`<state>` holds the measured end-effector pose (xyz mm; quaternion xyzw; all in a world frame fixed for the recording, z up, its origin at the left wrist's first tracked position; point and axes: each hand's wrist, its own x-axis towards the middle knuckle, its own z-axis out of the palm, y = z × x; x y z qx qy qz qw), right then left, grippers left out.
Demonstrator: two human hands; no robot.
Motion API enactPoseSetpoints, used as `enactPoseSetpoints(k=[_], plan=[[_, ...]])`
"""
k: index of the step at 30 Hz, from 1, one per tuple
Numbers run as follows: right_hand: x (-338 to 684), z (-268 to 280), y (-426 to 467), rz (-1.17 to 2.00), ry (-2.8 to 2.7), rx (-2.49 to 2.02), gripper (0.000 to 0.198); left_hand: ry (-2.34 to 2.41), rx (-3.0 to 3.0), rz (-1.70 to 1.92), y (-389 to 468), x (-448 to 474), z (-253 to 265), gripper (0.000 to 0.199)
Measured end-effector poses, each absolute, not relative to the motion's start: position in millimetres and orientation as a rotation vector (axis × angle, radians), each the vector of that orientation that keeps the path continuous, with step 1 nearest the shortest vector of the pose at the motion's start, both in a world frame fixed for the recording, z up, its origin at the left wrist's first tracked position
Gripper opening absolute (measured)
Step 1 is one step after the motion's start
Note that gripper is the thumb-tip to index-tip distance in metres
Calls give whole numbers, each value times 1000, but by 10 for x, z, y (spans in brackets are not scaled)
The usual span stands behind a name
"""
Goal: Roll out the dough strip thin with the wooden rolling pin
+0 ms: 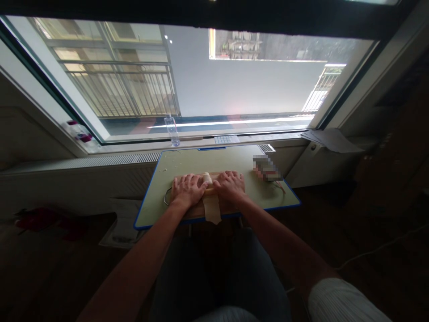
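My left hand (187,188) lies palm down over a wooden board (195,211), its fingers stretched forward. Beside it, my right hand (230,184) is palm down too, fingers reaching ahead and slightly apart. Between my thumbs shows the middle of what looks like a thin wooden rolling pin (211,191); its ends are hidden under my palms. A pale strip of dough (212,209) runs beneath it. The strip's near end hangs over the table's front edge, and its far end (207,178) looks thicker or rolled up. A metal handle (166,197) sticks out left of the board.
The board rests on a small greenish table (150,210) with a blue rim. A blurred-out object (267,168) lies at its right, and small crumbs at its back left. A clear bottle (172,130) and a white keypad-like object (226,139) are on the windowsill. Papers (330,139) lie farther right.
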<state>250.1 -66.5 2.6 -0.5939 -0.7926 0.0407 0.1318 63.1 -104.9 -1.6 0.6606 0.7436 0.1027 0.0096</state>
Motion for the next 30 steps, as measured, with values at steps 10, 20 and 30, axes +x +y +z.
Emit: enactPoseSetpoints(k=[10,20,30], plan=[[2456,76,-510,154,-2302,-1760,51,2313,2037,238,-881,569,7,70],[2407,155,-291,271,-2361,-1825,52,2266,2024,209,-680,500,53,71],[2396,182,-251,277,-2370,-1828,54,2241,2052,169,-610,466,43,73]])
